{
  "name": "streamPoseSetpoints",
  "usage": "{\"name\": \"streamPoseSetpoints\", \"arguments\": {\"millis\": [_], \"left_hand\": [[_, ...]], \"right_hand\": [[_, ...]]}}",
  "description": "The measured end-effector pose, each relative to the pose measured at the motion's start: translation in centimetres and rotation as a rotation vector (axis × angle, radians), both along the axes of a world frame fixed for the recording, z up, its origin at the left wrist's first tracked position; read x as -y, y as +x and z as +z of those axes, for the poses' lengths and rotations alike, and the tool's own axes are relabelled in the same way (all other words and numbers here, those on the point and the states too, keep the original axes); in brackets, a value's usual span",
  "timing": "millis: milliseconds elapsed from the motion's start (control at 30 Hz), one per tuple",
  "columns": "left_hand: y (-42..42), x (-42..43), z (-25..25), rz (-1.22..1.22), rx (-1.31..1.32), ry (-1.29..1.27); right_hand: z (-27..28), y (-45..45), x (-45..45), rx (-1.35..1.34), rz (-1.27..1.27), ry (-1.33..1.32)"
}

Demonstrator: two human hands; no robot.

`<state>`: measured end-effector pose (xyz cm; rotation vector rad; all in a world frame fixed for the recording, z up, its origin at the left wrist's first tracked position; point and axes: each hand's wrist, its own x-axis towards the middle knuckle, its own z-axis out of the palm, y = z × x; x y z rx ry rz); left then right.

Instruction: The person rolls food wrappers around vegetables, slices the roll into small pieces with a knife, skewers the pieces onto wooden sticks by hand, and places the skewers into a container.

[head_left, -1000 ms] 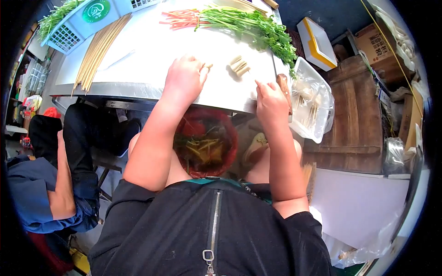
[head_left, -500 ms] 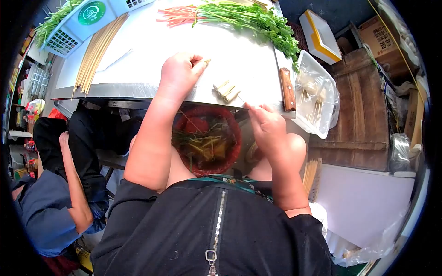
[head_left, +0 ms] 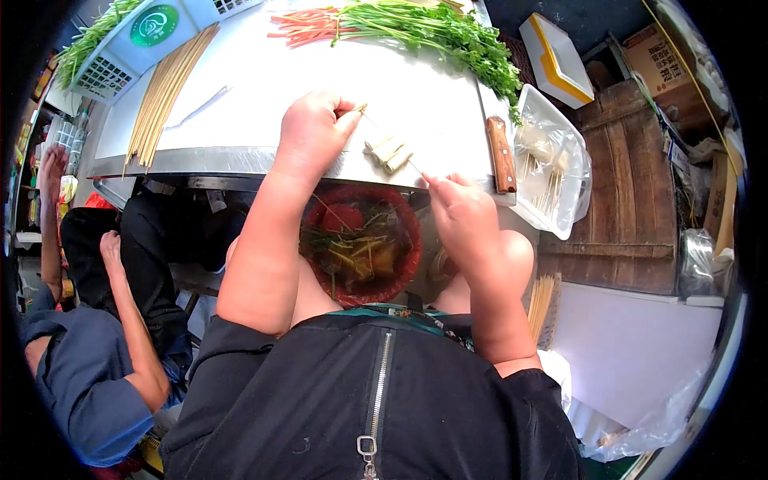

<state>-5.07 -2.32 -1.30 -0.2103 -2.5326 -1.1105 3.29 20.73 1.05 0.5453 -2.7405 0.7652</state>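
Note:
My right hand pinches the near end of a thin skewer at the table's front edge. Pale rolled pieces are threaded along the skewer, just above the white table top. My left hand is closed, with thumb and forefinger on a small yellowish piece of the same look, beside the skewer's far end. Whether the tip enters that piece is too small to tell. A wooden-handled knife lies to the right of my right hand.
A bunch of leafy greens and long bamboo skewers lie on the table. A plastic tub with bagged skewers stands right. Below is a red basin holding scraps. A seated person is at left.
The skewer with its pale pieces has shifted slightly up and left, towards my left hand. The seated person's other arm has come up into view at the far left.

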Motion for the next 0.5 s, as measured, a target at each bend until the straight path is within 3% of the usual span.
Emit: {"name": "streamPoseSetpoints", "arguments": {"millis": [333, 467, 500], "left_hand": [[-0.3, 0.9, 0.6, -0.086, 0.065, 0.026], [0.2, 1.4, 0.2, -0.109, 0.127, 0.029], [1.0, 0.9, 0.1, -0.093, 0.203, 0.420]], "right_hand": [[-1.0, -3.8, 2.7, -0.080, 0.015, 0.046], [-1.1, -3.3, 2.0, -0.092, 0.018, -0.118], [-0.9, -3.1, 1.7, -0.092, 0.003, -0.178]]}}
